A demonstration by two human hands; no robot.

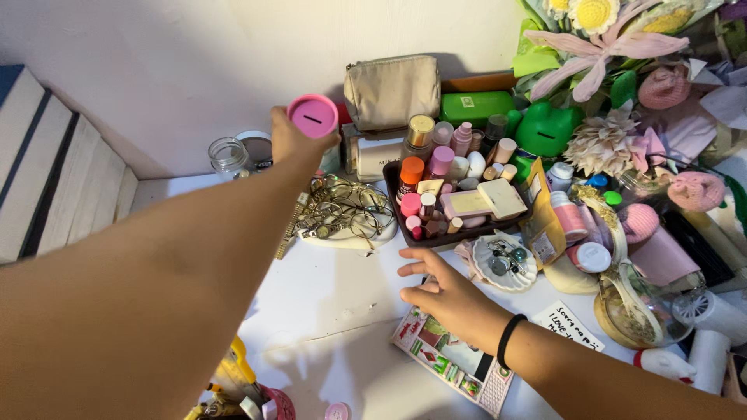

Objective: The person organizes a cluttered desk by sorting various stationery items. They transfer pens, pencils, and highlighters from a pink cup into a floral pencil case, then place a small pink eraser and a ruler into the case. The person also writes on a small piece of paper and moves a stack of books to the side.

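My left hand (pixel 289 140) reaches far across the white table (pixel 334 295) and grips a round pink coin bank (pixel 313 116) with a slot in its top, held near the back wall. My right hand (pixel 440 292) lies flat on the tabletop with fingers spread, wearing a black band at the wrist, and its heel rests on a colourful illustrated card (pixel 455 362). In front of the right hand stands a dark tray (pixel 393 189) crowded with several small cosmetic bottles and tubes. A white shell-shaped dish (pixel 504 266) of trinkets sits just right of those fingers.
A heap of gold jewellery and glasses (pixel 340 211) lies left of the tray. A beige pouch (pixel 392 89), a green case (pixel 476 106) and a green frog-shaped bank (pixel 547 129) stand at the back. A glass jar (pixel 228 155) sits at left; crocheted flowers (pixel 603 47) crowd the right.
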